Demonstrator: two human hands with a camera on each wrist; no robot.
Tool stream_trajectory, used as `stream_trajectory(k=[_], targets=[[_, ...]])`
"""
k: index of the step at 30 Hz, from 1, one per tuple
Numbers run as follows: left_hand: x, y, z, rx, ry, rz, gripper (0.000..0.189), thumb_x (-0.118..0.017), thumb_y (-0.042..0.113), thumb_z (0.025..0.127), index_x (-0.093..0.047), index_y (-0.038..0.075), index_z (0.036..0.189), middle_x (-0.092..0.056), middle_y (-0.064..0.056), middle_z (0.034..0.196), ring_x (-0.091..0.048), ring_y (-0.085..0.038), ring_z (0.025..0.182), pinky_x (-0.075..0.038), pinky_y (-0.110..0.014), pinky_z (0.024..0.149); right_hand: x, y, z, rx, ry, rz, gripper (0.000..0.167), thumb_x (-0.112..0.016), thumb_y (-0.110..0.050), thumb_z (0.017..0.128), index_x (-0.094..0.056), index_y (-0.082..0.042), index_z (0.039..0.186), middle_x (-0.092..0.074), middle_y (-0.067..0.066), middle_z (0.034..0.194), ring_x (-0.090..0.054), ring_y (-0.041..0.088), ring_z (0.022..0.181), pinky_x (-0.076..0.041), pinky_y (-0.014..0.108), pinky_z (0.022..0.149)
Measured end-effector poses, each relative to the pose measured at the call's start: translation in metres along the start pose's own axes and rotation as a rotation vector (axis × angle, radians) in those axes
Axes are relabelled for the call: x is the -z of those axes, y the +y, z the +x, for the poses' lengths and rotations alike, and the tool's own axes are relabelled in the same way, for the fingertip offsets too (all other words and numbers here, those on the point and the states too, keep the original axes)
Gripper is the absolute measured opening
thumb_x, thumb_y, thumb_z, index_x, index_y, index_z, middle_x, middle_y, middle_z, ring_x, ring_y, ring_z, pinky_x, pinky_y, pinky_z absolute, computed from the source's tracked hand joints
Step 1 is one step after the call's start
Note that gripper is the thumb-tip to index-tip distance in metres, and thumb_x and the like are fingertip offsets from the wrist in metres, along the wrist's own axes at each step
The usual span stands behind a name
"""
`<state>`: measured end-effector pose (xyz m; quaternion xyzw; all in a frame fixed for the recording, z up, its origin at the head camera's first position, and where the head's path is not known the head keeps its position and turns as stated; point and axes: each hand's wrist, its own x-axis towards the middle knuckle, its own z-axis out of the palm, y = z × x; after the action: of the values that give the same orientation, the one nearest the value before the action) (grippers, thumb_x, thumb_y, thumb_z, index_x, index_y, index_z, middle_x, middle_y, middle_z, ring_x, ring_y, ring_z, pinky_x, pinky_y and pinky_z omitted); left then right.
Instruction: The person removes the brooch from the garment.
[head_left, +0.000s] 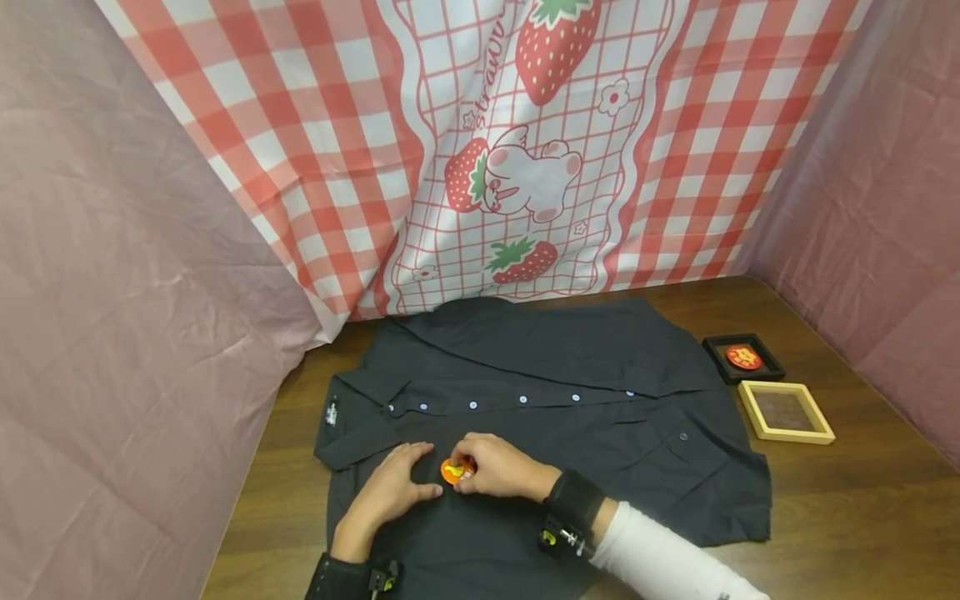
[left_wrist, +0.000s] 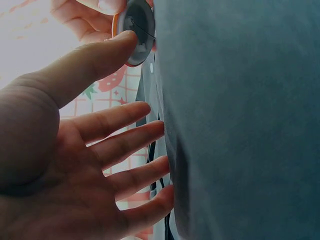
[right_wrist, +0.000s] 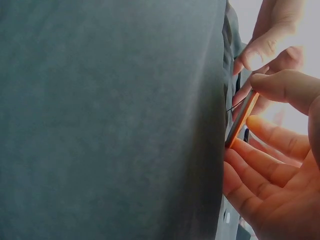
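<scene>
A dark button-up shirt (head_left: pixel 570 450) lies spread on the wooden table, its collar toward the left. My right hand (head_left: pixel 498 468) pinches a round orange pin badge (head_left: pixel 452 472) by its edge, close over the shirt front. In the left wrist view the grey back of the badge (left_wrist: pixel 141 30) shows, with a thin pin sticking out toward the cloth. That pin's tip meets the fabric edge in the right wrist view. Beside the badge, my left hand (head_left: pixel 392 490) has its fingers spread straight, fingertips at the shirt and thumb near the badge.
At the right of the table stands a black frame (head_left: pixel 720 371) with a red and yellow badge (head_left: pixel 743 357) in it. A pale yellow frame (head_left: pixel 819 433) lies in front of it. A red checked strawberry cloth (head_left: pixel 360 158) hangs behind, with pink cloth (head_left: pixel 142 292) at the sides.
</scene>
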<state>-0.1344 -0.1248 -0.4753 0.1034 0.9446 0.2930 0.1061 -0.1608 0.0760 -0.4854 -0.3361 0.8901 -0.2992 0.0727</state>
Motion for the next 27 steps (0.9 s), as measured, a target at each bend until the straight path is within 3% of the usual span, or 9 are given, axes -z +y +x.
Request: stream_trajectory(k=[7,14,21,27], targets=[[-0.0011,0.0004,0.0001,-0.009,-0.009,-0.004,0.061,-0.081,0.022,0.078,-0.057,0.0,0.13,-0.057,-0.02,0.136,-0.043,-0.043,0.134,-0.036,-0.059,0.109,0.0011,0.0016,-0.0014,-0.025,0.0,0.063,0.025,-0.079,-0.021,0.078,-0.071,-0.011,0.099,-0.062,-0.003,0.089,-0.051,0.001,0.074,-0.045,0.015,0.069],[-0.0009,0.0012,0.001,-0.027,-0.003,-0.017,0.06,-0.079,0.022,0.08,-0.058,0.0,0.131,-0.058,-0.019,0.136,-0.046,-0.041,0.132,-0.037,-0.058,0.108,0.0008,0.004,0.0001,0.011,0.036,0.146,0.023,-0.08,-0.017,0.079,-0.071,-0.008,0.099,-0.065,0.0,0.091,-0.06,0.008,0.078,-0.05,0.016,0.072],[0.0,0.0015,0.0004,0.007,-0.02,-0.072,0.075,-0.076,0.023,0.084,-0.041,0.005,0.147,-0.048,-0.018,0.147,-0.046,-0.039,0.135,-0.037,-0.059,0.109,0.0025,0.0047,0.0007,0.028,0.086,0.21,0.024,-0.08,-0.014,0.079,-0.072,-0.005,0.099,-0.069,0.005,0.093,-0.065,0.013,0.077,-0.051,0.015,0.07],[0.0006,0.0026,-0.0014,-0.077,0.03,-0.056,0.059,-0.064,0.021,0.094,-0.043,0.003,0.145,-0.045,-0.018,0.15,-0.042,-0.039,0.138,-0.034,-0.058,0.112,0.0064,0.0029,0.0004,-0.001,0.102,0.271,0.023,-0.079,-0.016,0.08,-0.072,-0.006,0.099,-0.069,0.007,0.094,-0.065,0.013,0.078,-0.051,0.016,0.069]])
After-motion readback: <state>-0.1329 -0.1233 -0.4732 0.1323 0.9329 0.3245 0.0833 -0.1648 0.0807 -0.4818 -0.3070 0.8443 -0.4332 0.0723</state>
